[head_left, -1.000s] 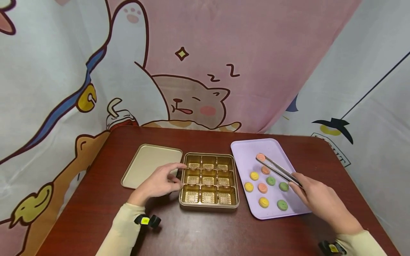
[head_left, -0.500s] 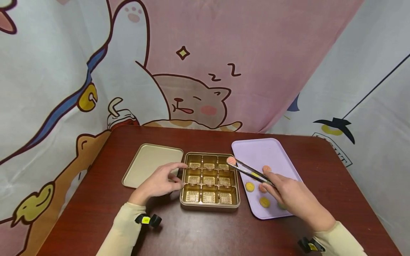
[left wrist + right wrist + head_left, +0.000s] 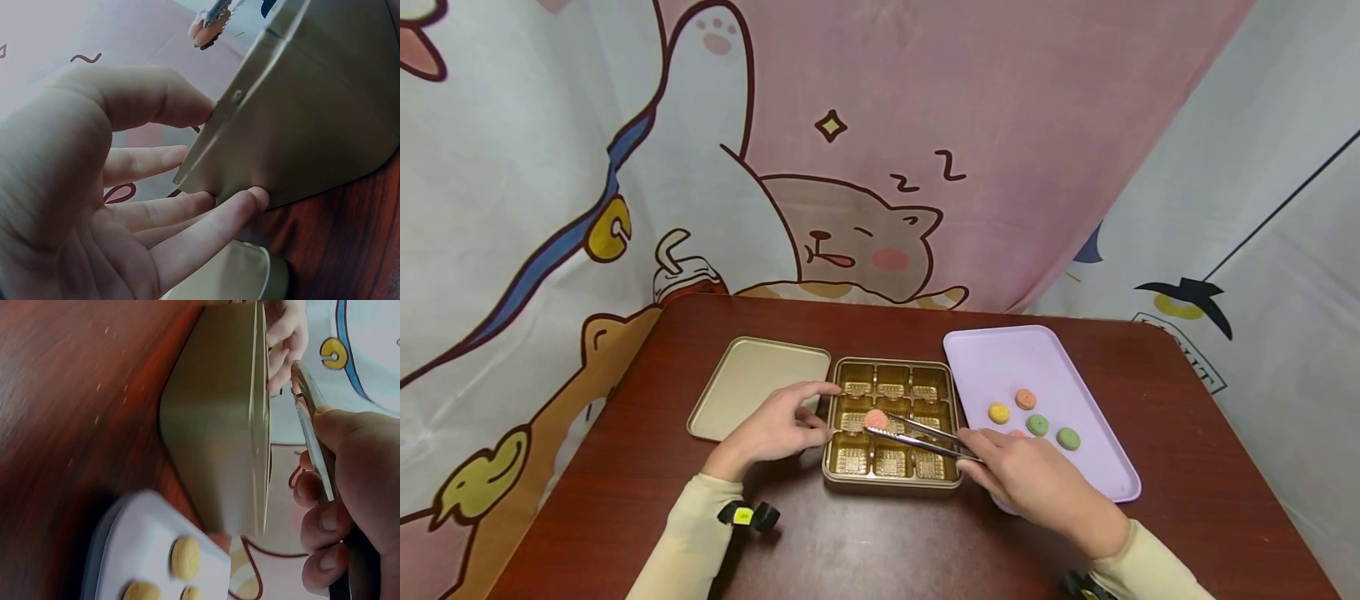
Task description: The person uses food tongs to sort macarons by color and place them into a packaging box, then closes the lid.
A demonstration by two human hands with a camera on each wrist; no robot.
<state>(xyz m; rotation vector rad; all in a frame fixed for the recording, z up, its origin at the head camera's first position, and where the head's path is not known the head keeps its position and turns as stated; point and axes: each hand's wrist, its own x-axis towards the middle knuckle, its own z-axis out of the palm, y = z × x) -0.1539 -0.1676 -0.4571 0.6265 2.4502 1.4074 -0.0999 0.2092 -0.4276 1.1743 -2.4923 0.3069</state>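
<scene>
A square gold tin [image 3: 891, 487] with a gold divided insert stands mid-table, its compartments bare. My left hand [image 3: 775, 427] is at the tin's left side; in the left wrist view its fingertips [image 3: 250, 199] touch the outer wall and the rim, fingers spread. My right hand [image 3: 1037, 479] grips metal tongs [image 3: 925, 447] that reach in from the right over the tin. Between the tong tips is a small round pink macaron [image 3: 876, 419], held above the middle row, near its left and centre compartments.
Right of the tin lies a lilac tray [image 3: 1000, 358] with pink, yellow and green macarons, partly hidden by my right hand. A flat gold lid [image 3: 752, 379] lies behind my left hand. A printed curtain [image 3: 1037, 125] hangs behind the table.
My right hand and the tongs have carried the pink macaron leftward from above the tray to above the tin. My left hand has stayed at the tin's left side.
</scene>
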